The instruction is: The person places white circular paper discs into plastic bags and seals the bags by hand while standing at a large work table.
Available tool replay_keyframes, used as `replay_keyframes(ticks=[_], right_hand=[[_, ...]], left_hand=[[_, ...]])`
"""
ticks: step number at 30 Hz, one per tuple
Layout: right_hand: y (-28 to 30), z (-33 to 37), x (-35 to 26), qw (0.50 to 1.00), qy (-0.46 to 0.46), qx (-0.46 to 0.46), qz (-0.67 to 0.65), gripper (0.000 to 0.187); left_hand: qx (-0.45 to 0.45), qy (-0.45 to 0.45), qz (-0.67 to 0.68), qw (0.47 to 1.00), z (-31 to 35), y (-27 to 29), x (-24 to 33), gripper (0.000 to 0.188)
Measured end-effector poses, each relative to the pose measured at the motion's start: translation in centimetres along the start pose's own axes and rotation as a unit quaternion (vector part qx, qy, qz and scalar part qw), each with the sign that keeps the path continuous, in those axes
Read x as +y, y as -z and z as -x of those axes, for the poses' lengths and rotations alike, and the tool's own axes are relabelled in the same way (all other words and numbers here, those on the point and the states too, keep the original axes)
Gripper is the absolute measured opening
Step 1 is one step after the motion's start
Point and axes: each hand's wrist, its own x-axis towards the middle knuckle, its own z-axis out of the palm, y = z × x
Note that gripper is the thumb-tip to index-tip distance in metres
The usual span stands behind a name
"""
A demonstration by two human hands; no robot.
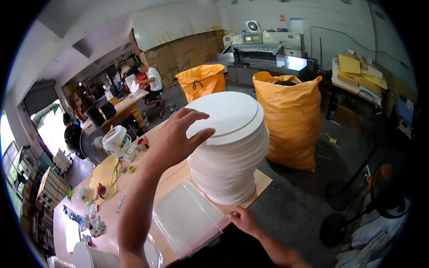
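White discs [229,156] stand unevenly stacked; a nudge from the left hand [175,136], its fingers spread, could topple them. The right hand's [245,220] fingers curl; whether pinching, I cannot tell.

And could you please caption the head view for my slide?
Left hand at the edge of a tall stack of white discs, right hand near clear plastic bags on a table.

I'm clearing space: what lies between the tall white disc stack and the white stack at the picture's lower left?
In the head view, flat clear plastic bags and another clear plastic piece lie there; the left forearm crosses above.
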Motion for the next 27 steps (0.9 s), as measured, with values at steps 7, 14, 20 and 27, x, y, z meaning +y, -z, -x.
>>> replay_keyframes(ticks=[7,14,20,27], right_hand=[[13.6,-6.7,-13.0,0.952,0.219,0.211,-0.033,0.012],[15.6,-9.8,-14.3,0.897,0.341,0.282,0.020,0.018],[15.6,-10.3,-13.5,0.904,0.333,0.270,-0.006,0.020],[16.8,-11.8,-14.3,0.888,0.349,0.294,0.062,0.021]], left_hand=[[-0.133,-0.016,-0.069,0.989,-1.5,-0.3,-0.3,0.076],[-0.141,-0.006,-0.070,0.988,-2.0,-0.9,0.0,0.078],[-0.130,-0.018,-0.049,0.990,-2.3,-0.8,-0.9,0.078],[-0.131,0.031,0.030,0.990,-2.6,-0.4,-1.9,0.062]])
